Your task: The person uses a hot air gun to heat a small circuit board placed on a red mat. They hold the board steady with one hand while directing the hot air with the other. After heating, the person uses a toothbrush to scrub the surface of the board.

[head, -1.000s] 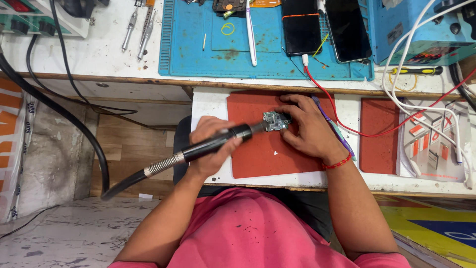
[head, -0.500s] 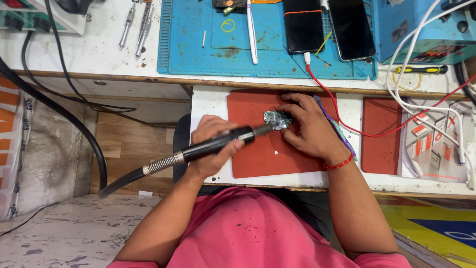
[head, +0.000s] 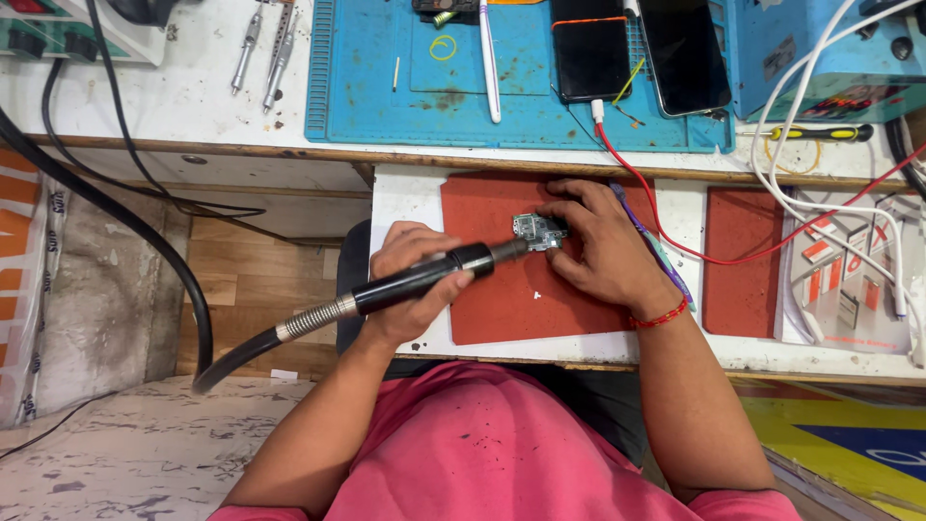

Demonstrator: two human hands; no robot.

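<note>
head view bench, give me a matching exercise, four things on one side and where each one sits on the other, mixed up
Things:
1. black handpiece
2. small circuit board
3. two dark phones
4. yellow-handled screwdriver

Places:
A. on the blue mat at the top
B. held in the left hand
C. on the white bench by the blue box, top right
D. on the red mat, steadied by the right hand

Pairs: 1-B, 2-D, 3-A, 4-C
</note>
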